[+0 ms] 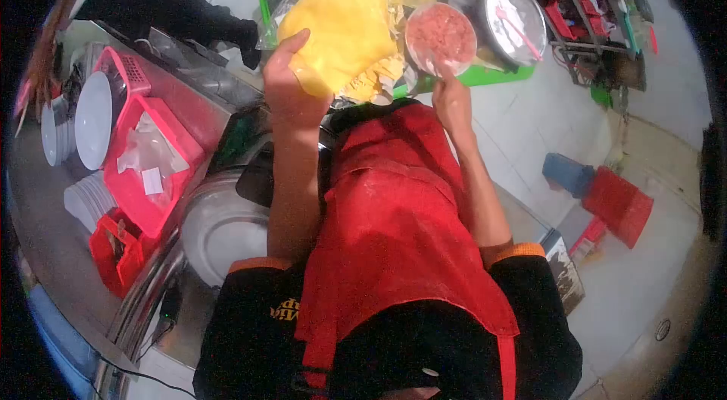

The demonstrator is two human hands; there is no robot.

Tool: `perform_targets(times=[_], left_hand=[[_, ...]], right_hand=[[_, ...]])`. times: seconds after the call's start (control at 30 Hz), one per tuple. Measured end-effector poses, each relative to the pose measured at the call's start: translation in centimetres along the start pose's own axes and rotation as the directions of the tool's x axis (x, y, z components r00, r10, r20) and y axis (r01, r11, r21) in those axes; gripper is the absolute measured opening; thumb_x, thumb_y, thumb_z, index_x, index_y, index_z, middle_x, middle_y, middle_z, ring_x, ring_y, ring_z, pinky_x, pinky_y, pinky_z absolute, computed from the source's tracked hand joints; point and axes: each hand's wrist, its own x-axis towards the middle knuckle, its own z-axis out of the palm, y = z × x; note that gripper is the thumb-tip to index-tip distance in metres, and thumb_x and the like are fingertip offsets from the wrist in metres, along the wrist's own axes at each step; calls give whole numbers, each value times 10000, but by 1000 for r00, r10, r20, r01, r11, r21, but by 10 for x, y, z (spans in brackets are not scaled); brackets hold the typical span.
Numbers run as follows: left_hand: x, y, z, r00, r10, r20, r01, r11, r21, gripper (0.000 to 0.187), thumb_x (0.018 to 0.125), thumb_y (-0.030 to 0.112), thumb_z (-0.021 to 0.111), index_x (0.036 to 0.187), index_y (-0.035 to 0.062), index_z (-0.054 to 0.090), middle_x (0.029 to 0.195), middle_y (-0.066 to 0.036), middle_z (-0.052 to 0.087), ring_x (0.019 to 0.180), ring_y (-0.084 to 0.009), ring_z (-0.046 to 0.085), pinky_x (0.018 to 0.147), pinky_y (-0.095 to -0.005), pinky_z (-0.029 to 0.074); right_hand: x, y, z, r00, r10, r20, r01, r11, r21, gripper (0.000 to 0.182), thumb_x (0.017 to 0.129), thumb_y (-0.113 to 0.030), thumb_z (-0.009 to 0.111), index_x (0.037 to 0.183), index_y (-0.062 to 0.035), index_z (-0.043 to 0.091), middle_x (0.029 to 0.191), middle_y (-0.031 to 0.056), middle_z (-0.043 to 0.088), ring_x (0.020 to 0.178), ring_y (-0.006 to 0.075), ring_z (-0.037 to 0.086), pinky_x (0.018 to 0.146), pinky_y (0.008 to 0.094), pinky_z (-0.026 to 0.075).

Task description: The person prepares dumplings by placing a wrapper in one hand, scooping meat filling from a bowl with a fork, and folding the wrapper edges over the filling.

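A flat yellow sheet stack point(344, 36), looking like thin wrappers, rests on my left hand point(291, 78), whose thumb lies over its left edge. My right hand point(452, 101) is closed at the near rim of a round container of pink minced filling point(441, 32). Whatever its fingers grip is too small to make out. Torn yellow scraps point(375, 82) lie beneath and beside the sheets. Right of the filling stands a metal pot point(515, 21) with white contents and a pink spoon point(511, 25).
Pink baskets point(155, 180) and white plates point(94, 120) are at the left. A large round metal lid point(219, 229) lies left of my apron. At the right, a red dustpan point(619, 205) is on the floor. Someone's dark-clothed leg point(163, 2) shows at the upper left.
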Motion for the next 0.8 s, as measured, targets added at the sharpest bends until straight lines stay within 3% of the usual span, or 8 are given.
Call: perform_targets(times=[0.07, 0.1, 0.17, 0.2, 0.5, 0.6, 0.77, 0.8], left_hand=[[-1, -11, 11, 957, -279, 80, 260, 704, -661, 365, 917, 95, 549, 1235, -79, 505, 1248, -240, 582, 1105, -292, 620, 949, -385, 510], [1, -6, 13, 958, -272, 90, 260, 690, -676, 365, 917, 95, 549, 1235, -79, 505, 1248, -240, 582, 1105, -292, 620, 949, -385, 510], [13, 10, 2, 856, -332, 396, 395, -73, -916, 424, 922, 159, 522, 1279, -66, 487, 1265, -228, 569, 1147, -331, 587, 1008, -445, 468], [22, 29, -3, 776, -440, 452, 404, -203, -892, 458, 923, 187, 492, 1311, -55, 471, 1289, -215, 554, 1193, -355, 548, 1051, -486, 422], [25, 30, -3, 725, -525, 445, 383, -229, -895, 441, 907, 144, 511, 1303, -50, 477, 1291, -206, 559, 1200, -354, 547, 1037, -486, 432], [25, 31, -3, 735, -515, 441, 388, -214, -896, 443, 907, 137, 514, 1304, -54, 474, 1291, -207, 559, 1191, -351, 555, 1037, -484, 434], [23, 28, 6, 717, -536, 446, 401, -207, -893, 418, 922, 145, 495, 1290, -54, 482, 1287, -212, 560, 1189, -348, 558, 1035, -476, 439], [16, 21, 11, 744, -485, 460, 511, -31, -859, 408, 929, 156, 484, 1280, -53, 486, 1281, -213, 562, 1185, -343, 560, 1028, -473, 444]], right_hand=[[5, 12, 13, 998, 4, -55, -9, 995, -101, 443, 847, 0, 492, 1279, -56, 570, 696, 256, 618, 647, 432, 617, 618, 490, 487], [2, 11, 14, 995, -46, -85, 39, 995, -88, 443, 846, -4, 488, 1276, -61, 576, 696, 263, 615, 640, 426, 616, 611, 490, 479], [-6, -6, -6, 996, 56, 64, -51, 996, -68, 426, 855, -2, 480, 1265, -56, 581, 702, 271, 612, 641, 430, 613, 605, 491, 476], [-4, -9, -10, 996, 38, 76, -32, 997, -74, 426, 855, -2, 480, 1265, -56, 581, 702, 271, 612, 641, 430, 613, 605, 491, 476], [-18, 4, -7, 999, -49, 6, 50, 998, -43, 483, 843, 17, 507, 1312, -84, 568, 666, 234, 601, 620, 413, 602, 583, 458, 472], [-27, 6, -21, 990, 77, 118, -73, 997, -37, 531, 829, 17, 486, 1339, -117, 546, 697, 249, 558, 612, 369, 570, 602, 438, 463], [-44, 33, -12, 996, -90, -4, 87, 969, -230, 577, 821, 36, 448, 1371, -120, 522, 703, 247, 555, 601, 350, 555, 604, 419, 458], [-46, 19, -24, 996, 74, 43, -63, 976, -208, 601, 811, 56, 431, 1377, -124, 520, 767, 254, 591, 648, 320, 591, 624, 406, 467]])
